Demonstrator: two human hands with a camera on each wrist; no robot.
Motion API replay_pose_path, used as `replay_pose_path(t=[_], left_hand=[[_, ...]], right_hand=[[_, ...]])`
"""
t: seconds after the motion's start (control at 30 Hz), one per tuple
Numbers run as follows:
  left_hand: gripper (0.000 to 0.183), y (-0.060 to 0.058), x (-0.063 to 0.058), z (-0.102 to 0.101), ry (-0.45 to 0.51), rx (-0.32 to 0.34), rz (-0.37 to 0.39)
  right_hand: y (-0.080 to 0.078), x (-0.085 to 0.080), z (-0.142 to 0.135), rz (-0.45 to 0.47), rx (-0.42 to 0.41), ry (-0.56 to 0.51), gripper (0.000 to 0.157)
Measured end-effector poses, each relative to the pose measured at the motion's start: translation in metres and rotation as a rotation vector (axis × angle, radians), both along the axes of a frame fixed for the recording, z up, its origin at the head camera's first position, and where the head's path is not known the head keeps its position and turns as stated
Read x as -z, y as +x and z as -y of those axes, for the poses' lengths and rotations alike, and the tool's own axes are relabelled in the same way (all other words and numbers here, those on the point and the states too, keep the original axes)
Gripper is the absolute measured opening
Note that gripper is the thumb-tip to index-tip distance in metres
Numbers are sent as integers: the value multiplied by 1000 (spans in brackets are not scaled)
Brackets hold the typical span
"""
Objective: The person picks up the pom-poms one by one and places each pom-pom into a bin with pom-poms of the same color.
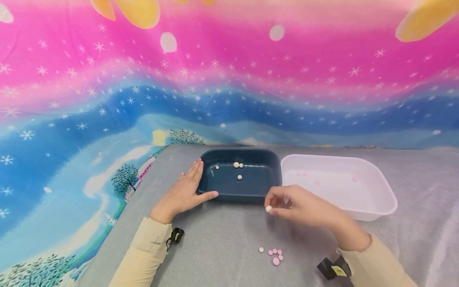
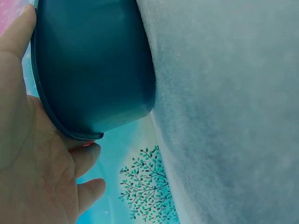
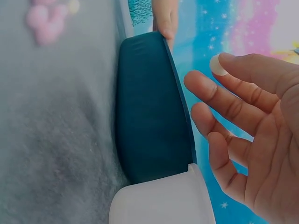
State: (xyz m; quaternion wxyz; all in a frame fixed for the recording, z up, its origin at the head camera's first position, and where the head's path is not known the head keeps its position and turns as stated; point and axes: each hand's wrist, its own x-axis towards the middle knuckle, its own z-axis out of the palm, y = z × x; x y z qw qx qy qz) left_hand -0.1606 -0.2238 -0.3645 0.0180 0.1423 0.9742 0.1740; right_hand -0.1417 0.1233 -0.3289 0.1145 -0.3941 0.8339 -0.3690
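My right hand (image 1: 305,205) pinches a small white ball (image 1: 268,209) between thumb and index finger, just off the front right corner of a dark blue tub (image 1: 242,197). The same ball (image 3: 217,65) shows at the fingertips in the right wrist view. My left hand (image 1: 184,191) rests with straight fingers against the tub's left rim, its thumb at the front edge. Several white balls (image 1: 239,177) lie inside the dark tub. On the cloth in front, one white ball (image 1: 261,250) lies beside a cluster of several pink balls (image 1: 275,261).
A white tub (image 1: 389,199) stands right against the dark one, with several pink balls (image 1: 355,178) in it. Grey cloth (image 1: 215,247) covers the table. Behind hangs a colourful printed backdrop (image 1: 229,79). Each wrist wears a black device (image 1: 175,236).
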Motion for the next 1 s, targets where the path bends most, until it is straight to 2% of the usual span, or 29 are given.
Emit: replay_pose_path(t=[0.4,1.0], left_hand=[[114,-1,0,1,1,2,-9],[114,0,1,1,-2,3,-7]], right_hand=[[-13,4,-1,20,41,-58,6],[-25,6,4,23,129,-71,6]])
